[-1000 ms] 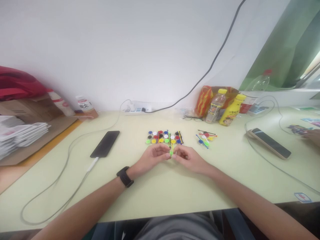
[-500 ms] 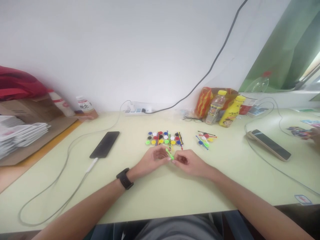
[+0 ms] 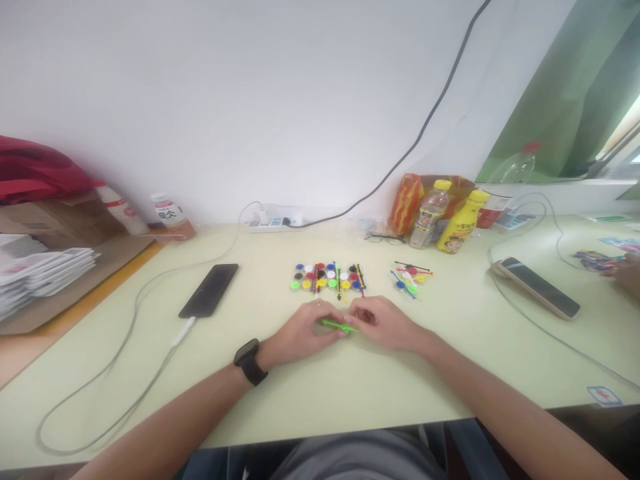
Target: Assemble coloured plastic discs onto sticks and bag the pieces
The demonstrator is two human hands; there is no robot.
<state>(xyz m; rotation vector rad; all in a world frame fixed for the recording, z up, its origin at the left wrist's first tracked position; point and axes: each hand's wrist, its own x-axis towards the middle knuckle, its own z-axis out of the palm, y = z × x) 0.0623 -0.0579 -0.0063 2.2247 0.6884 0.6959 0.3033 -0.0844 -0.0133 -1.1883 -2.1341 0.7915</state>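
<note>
A thin bright green plastic arrow (image 3: 333,325) lies nearly level between my hands. My left hand (image 3: 303,333) is curled, its thumb and fingertips closed on the arrow. My right hand (image 3: 384,323) pinches the arrow's right end with thumb and index finger. Just beyond the hands are rows of small round plastic discs (image 3: 331,275) in several colours, with long thin arrows (image 3: 339,281) across them. Off to the right lies a loose pile of coloured arrows and discs (image 3: 411,279).
A phone (image 3: 209,291) on a white cable lies left; another phone (image 3: 540,287) lies right. Bottles (image 3: 460,223), eyeglasses (image 3: 385,238) and a power strip (image 3: 273,223) stand or lie along the wall. White trays (image 3: 55,267) are stacked at far left.
The green arrow has turned from a steep slant to nearly level and come slightly closer to me. Both hands still hold it. The discs and pile are unchanged.
</note>
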